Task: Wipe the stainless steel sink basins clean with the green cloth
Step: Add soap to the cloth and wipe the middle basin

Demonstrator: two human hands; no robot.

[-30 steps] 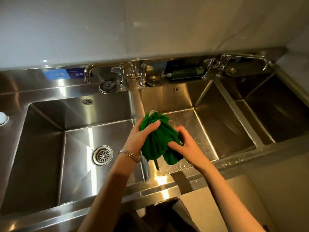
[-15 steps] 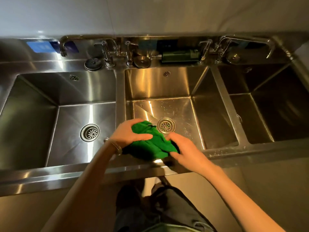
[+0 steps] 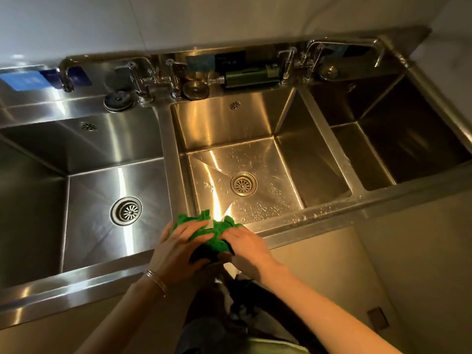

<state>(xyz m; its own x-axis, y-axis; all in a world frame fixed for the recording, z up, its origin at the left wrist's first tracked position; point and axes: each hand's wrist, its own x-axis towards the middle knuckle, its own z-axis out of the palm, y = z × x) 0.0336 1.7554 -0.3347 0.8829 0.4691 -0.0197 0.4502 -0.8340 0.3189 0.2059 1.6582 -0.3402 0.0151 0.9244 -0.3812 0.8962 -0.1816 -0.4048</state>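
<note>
While both hands bunch it at the near rim, the green cloth [image 3: 208,232] sits crumpled over the front edge of the steel sink [image 3: 319,218], just in front of the middle basin [image 3: 255,154] and close to the divider from the left basin [image 3: 84,180]. In the head view, the left hand [image 3: 178,247], a thin bracelet [image 3: 155,278] on its wrist, curls its fingers over the cloth's left part, thumb underneath. The right hand [image 3: 246,246] grips the right part, fingers folded into the fabric. Water droplets speckle the middle basin's floor around its round drain [image 3: 243,184]; the left basin has its own drain [image 3: 126,211]. A darker right basin [image 3: 398,139] lies beyond. Taps [image 3: 150,75], two loose round plugs and a dark green bottle [image 3: 249,77] line the back ledge.
</note>
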